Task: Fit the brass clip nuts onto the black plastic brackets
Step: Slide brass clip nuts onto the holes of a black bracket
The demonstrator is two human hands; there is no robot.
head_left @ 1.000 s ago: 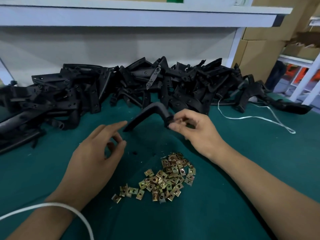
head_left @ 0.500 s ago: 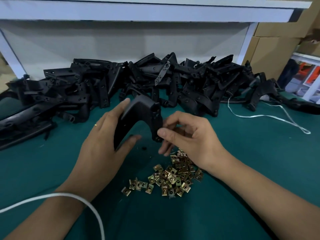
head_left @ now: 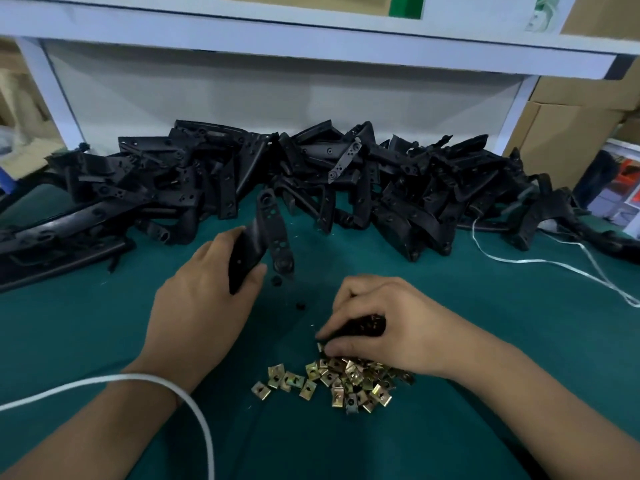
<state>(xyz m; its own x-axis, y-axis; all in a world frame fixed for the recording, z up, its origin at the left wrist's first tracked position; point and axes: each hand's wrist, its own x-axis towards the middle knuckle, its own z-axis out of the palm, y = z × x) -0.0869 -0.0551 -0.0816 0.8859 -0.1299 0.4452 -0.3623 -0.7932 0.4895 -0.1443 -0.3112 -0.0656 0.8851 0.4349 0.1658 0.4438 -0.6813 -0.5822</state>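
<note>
At six o'clock on the green mat (head_left: 104, 323) lie the brass clip nuts (head_left: 332, 379); the right hand (head_left: 377, 327) curls over them (pinching one, probably). The left hand (head_left: 207, 296) grips a black bracket (head_left: 263, 237) at eleven. Best take one nut only. Bracket heap (head_left: 311, 181) at twelve, under a white shelf (head_left: 311, 32).

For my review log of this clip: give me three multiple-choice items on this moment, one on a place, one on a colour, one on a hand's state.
1. Where does the pile of black brackets lie?
A. along the table's far edge
B. in a box
C. on the shelf

2. What colour is the table cover?
A. red
B. teal green
C. white

3. What is the left hand doing?
A. lying flat
B. gripping one black bracket
C. holding a cable

Answers: 1 A, the heap runs below the backboard; 2 B, teal shows everywhere; 3 B, fingers and thumb wrap the bracket.
</note>
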